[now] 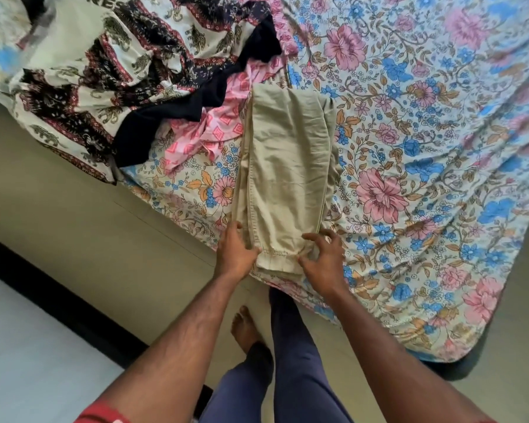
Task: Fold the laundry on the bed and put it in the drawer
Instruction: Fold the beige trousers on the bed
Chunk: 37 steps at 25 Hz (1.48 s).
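Floral bed (425, 148), beige trousers (287, 166) running lengthwise straight away from both hands, left hand (235, 251) and right hand (322, 259) pinching hem corners.

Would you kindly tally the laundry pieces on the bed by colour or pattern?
Beige trousers: 1
Pink patterned garment: 1
Dark navy garment: 1
Elephant-print garment: 1
Pale printed garment: 1
Total: 5, as far as the heap shows.

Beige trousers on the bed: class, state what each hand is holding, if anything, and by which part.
Both hands are at the hem end of the beige trousers. The left hand grips the hem's left corner; the right hand pinches its right corner.
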{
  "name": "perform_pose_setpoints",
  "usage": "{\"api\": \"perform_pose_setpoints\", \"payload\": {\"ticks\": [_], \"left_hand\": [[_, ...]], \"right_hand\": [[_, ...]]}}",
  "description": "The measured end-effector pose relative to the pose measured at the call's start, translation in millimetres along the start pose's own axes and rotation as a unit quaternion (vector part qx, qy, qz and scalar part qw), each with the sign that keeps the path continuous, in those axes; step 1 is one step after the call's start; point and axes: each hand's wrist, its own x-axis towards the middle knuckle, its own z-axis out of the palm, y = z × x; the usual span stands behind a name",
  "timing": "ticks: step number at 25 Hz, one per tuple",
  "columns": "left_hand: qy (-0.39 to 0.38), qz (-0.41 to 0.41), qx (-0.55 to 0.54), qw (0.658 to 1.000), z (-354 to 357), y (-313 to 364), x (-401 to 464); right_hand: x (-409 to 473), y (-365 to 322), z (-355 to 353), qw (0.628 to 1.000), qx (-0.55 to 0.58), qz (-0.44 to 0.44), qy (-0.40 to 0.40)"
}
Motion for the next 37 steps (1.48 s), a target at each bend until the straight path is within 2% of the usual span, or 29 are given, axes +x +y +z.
{"api": "perform_pose_setpoints", "payload": {"ticks": [2, 3, 6, 8, 10, 12, 13, 15, 17, 19, 21, 23, 25, 29, 31, 35, 37], "left_hand": [[-0.002, 0.073, 0.100, 0.992, -5, 15, 13], [-0.015, 0.123, 0.154, 0.980, -7, 26, 22], [-0.058, 0.243, 0.313, 0.916, -11, 70, 61], [-0.078, 0.259, 0.386, 0.882, -15, 99, 94], [-0.112, 0.241, 0.455, 0.850, -23, 116, 123], [-0.149, 0.232, 0.540, 0.795, -35, 116, 143], [-0.159, 0.236, 0.563, 0.775, -40, 113, 149], [-0.162, 0.249, 0.556, 0.776, -43, 105, 152], [-0.124, 0.285, 0.546, 0.778, -42, 83, 147], [-0.083, 0.361, 0.548, 0.750, -47, 45, 135], [-0.109, 0.429, 0.574, 0.689, -57, 2, 118], [-0.124, 0.472, 0.602, 0.632, -64, -22, 105], [-0.132, 0.480, 0.622, 0.604, -61, -29, 96], [-0.149, 0.430, 0.622, 0.638, -43, -28, 93], [-0.170, 0.393, 0.625, 0.653, -36, -26, 96], [-0.133, 0.392, 0.603, 0.682, -27, -39, 99], [-0.129, 0.399, 0.594, 0.686, -30, -38, 99]], "right_hand": [[17, -6, -6, 0.995, -0.052, -0.056, 0.065], [32, -10, -10, 0.990, -0.079, -0.088, 0.073], [86, -38, -24, 0.961, -0.217, -0.172, 0.006], [128, -58, -32, 0.919, -0.332, -0.207, -0.053], [167, -66, -39, 0.867, -0.430, -0.224, -0.113], [197, -57, -54, 0.813, -0.515, -0.220, -0.161], [207, -51, -64, 0.803, -0.532, -0.204, -0.178], [217, -38, -83, 0.825, -0.508, -0.165, -0.186], [207, -26, -92, 0.838, -0.482, -0.221, -0.131], [188, -13, -91, 0.798, -0.487, -0.339, -0.102], [164, 7, -83, 0.731, -0.513, -0.424, -0.151], [145, 23, -70, 0.680, -0.533, -0.462, -0.199], [136, 31, -58, 0.660, -0.528, -0.491, -0.212], [124, 40, -35, 0.623, -0.525, -0.548, -0.190], [123, 43, -27, 0.629, -0.532, -0.533, -0.192], [118, 49, -21, 0.650, -0.538, -0.493, -0.211], [118, 45, -23, 0.668, -0.521, -0.474, -0.239]]}}
